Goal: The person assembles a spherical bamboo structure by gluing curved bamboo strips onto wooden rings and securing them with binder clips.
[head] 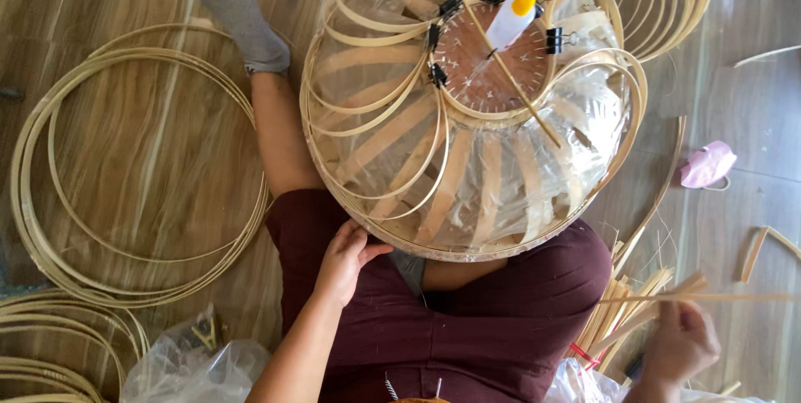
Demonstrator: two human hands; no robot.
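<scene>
Two hands worked at a bamboo lampshade frame (467, 119) resting on the seated person's lap, over the wooden floor (150, 144). The left hand (344, 259), fingers loosely curled, touched the frame's lower rim. The right hand (680, 340) was closed on a thin bamboo strip (734, 296) near a bundle of bamboo strips (630, 303). A glue bottle (516, 12) lay on the frame's top, ringed by black binder clips (554, 39). Bamboo hoops (50, 228) lay at the floor's left edge.

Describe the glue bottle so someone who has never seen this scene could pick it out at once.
Find the big domed bamboo frame on the person's lap. On its round top disc lies a small white glue bottle; its orange cap sets it apart from the black binder clips around it.
</scene>
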